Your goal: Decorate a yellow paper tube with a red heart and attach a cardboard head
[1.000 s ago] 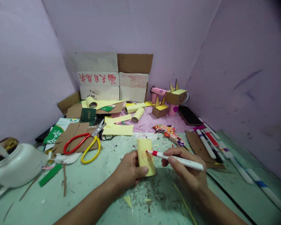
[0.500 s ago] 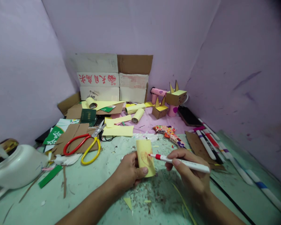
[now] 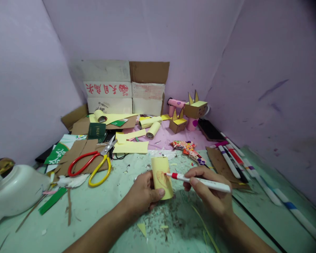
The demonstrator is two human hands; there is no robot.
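My left hand [image 3: 144, 192] is closed around a yellow paper tube [image 3: 159, 164], held upright just above the table, thumb across its lower front. Orange-red lines mark the tube's front. Between the fingers and thumb of my right hand [image 3: 212, 191] is a white marker [image 3: 202, 181] with a red collar, its tip touching or very close to the drawn lines. Left of my hands lie scissors [image 3: 101, 153] with one red and one yellow handle, blades pointing away.
Yellow paper rolls [image 3: 153, 130] and strips lie behind. Cardboard animal heads [image 3: 178, 124] stand at the back right, near a phone [image 3: 210, 130]. Several markers [image 3: 230, 165] line the right side. A white pot [image 3: 18, 188] stands at left; a cardboard box panel [image 3: 109, 102] leans on the wall.
The whole view has shifted slightly, so most things sit a little further left. Both hands keep their grips, and the marker tip stays at the drawing on the tube.
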